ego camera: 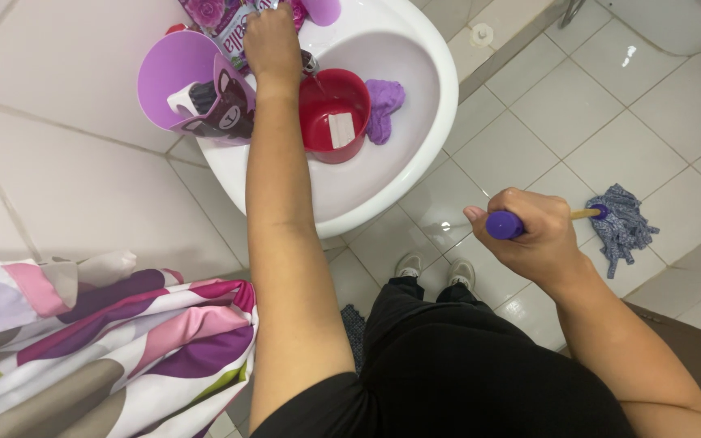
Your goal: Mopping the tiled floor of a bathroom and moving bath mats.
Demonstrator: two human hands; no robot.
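At the far left we saw a shower curtain (99, 341) with large pink, purple, grey and green patches, hanging beside the white tiled wall (50, 138). Above it, on the rim of the white sink (432, 105), stood a lilac cup (184, 81) with a dark cat figure on its side. Our left hand (272, 40) was stretched out over the back of the sink, near the tap, with the fingers bent downward; they were partly hidden at the top edge, so we could not tell if they were gripping something. Just beside this hand lay a pink and purple packet (225, 20). Inside the basin, just under the wrist, stood a red plastic container (334, 113), upright, and a crumpled purple cloth (384, 105) was touching its right side. Lower down, between the arms, we saw our black trousers (464, 365) and the tips of two light shoes (436, 272) on the tiled floor (545, 113). To the right, our right hand (529, 235) was closed firmly around the purple top of a mop handle (503, 225). The wooden stick continued past the fingers to a blue-grey mop head (622, 225), which was resting on the floor, well apart from the sink.
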